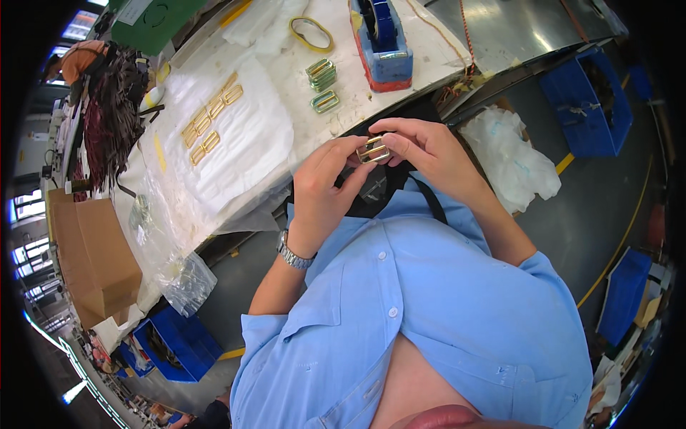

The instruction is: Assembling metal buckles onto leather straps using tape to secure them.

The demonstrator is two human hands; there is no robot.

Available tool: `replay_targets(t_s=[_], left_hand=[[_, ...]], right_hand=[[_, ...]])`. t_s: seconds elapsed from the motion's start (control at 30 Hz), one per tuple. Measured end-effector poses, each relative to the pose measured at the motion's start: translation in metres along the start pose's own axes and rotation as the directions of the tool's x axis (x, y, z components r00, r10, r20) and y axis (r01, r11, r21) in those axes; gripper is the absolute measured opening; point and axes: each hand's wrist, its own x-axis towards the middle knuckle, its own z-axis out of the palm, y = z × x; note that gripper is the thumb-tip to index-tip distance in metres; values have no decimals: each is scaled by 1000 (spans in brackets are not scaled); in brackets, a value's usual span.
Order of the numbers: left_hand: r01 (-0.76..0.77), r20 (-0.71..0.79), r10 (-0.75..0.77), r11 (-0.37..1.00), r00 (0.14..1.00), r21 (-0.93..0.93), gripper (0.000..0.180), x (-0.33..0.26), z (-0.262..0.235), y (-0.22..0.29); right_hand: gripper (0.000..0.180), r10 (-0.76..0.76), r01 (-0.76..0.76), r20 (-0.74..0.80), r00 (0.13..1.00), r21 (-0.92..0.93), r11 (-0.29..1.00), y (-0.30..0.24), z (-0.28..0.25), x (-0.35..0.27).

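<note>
A small gold buckle (373,149) sits at the centre of the frame, slightly above the middle, pinched between both hands. The left hand (325,186) comes up from below with thumb and fingertips closed on the buckle's left end; the right hand (429,154) closes on its right end from the side. A black strap (421,193) hangs beneath the hands, over the blue shirt (429,300). A metal watch (293,254) circles the left wrist.

Just above the hands, a short stack of buckles (321,74) and one single buckle (325,101) lie on the table (300,136), whose white top is worn and smudged. To their right stands a blue tape dispenser (382,43); a yellow ring (311,32) lies at the upper centre. Left of the hands, a white sheet (243,150) carries a diagonal row of buckles (211,118). Clear plastic bags (187,282) hang off the table's lower left edge, beside a cardboard box (96,257).

The floor (593,214) is grey with yellow lines. Blue bins sit at the upper right (586,100), right edge (625,293) and lower left (175,343). A crumpled white bag (511,154) lies right of the hands. Dark straps (107,121) pile at the upper left.
</note>
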Motion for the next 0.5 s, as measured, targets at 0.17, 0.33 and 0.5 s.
replay_targets(t_s=[0.17, 0.33, 0.5], left_hand=[[79, -61, -77, 996, 995, 40, 37, 13, -10, -6], [63, -173, -39, 989, 984, 131, 33, 33, -19, -38], [124, -177, -71, 943, 982, 310, 29, 47, -24, -57]], right_hand=[[36, 63, -62, -2, 998, 146, 987, 11, -3, 3], [36, 95, -99, 58, 994, 67, 993, 16, -3, 1], [33, 79, -81, 34, 996, 84, 993, 18, -4, -2]])
